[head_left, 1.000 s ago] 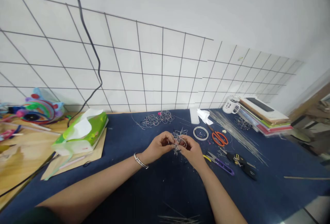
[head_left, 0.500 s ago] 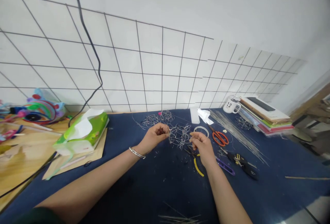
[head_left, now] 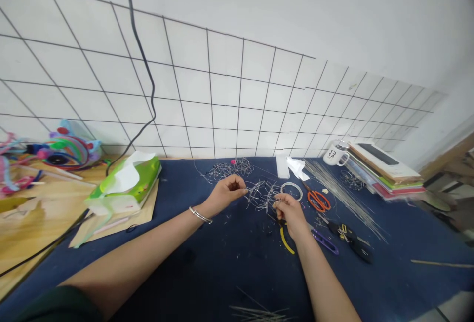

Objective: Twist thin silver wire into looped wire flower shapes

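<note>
An openwork shape of bent silvery wire [head_left: 262, 195] spans the gap between my hands, above the dark blue cloth. My left hand [head_left: 226, 194], with a silver bangle on its wrist, pinches the wire shape at its left end between thumb and fingertips. At the other end my right hand [head_left: 289, 212] is closed on it with thumb and forefinger. Just below my right hand lie pliers with a yellow handle [head_left: 286, 240], partly hidden. A white ring-shaped dish [head_left: 291, 184] with small beads sits behind that hand.
Orange-handled scissors [head_left: 319, 201], purple snips [head_left: 326, 242] and black-handled pliers [head_left: 355, 245] lie to the right, near long straight wires [head_left: 344, 198]. Tangled wire [head_left: 229, 169] rests at the back. A green tissue pack [head_left: 124, 183] is at left; a mug [head_left: 335, 155] and stacked books [head_left: 385, 169] stand back right.
My hands have drawn apart, the wire shape showing spread between them where it was bunched at the fingertips. The yellow-handled pliers have come into fuller view. The camera has turned slightly left.
</note>
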Available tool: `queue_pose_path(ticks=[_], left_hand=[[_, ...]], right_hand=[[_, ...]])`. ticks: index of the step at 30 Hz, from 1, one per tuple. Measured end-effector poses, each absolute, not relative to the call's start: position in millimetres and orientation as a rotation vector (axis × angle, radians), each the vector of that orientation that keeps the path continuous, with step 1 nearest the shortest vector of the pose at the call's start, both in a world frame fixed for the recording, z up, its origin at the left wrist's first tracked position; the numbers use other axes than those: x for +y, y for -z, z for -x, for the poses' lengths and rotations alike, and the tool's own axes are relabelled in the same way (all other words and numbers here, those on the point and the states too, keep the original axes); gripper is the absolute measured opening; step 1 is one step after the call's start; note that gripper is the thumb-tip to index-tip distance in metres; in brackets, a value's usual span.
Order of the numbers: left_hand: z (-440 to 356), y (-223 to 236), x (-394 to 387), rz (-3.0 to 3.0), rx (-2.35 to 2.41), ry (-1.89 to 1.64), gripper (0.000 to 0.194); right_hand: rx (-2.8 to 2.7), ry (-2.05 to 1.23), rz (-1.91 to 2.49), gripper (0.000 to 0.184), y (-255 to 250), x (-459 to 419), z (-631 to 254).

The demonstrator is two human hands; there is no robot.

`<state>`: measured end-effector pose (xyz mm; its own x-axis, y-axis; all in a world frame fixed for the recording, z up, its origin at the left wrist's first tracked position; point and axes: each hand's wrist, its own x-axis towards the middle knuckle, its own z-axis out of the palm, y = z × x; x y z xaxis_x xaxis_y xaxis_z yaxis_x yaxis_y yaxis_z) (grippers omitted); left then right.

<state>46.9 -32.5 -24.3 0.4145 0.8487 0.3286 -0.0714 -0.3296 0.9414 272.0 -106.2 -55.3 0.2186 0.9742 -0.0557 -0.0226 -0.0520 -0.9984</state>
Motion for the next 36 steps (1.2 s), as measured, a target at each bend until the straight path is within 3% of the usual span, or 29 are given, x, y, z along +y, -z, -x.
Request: queue_pose_path(ticks=[9, 16, 22, 29, 36], left_hand=[[-55.3, 34.6, -40.7, -1.365, 0.651, -1.084, 0.016], [-59.3, 37.9, -45.6, -1.205, 0.568, -0.995, 0.017], [-61.5, 39.7, -51.0, -1.157, 0.576, -0.96, 0.019], [-60.5, 38.8, -49.3, -1.143, 0.568, -0.969, 0.019], [-49.5, 43.0, -25.5, -1.196, 0.632, -0.992, 0.017]], right_hand=[[-1.15, -0.987, 1.314, 0.023, 51.4, -110.9, -246.9], [-1.168, -1.102, 1.212, 0.036, 43.5, -115.7, -240.5], [-1.297, -1.225, 1.19, 0.038, 42.7, -118.3, -240.4], [-1.286, -1.265, 1.19, 0.016, 37.3, -118.7, -241.8], [-1.041, -1.329, 1.195, 0.022, 37.0, -114.3, -263.8]])
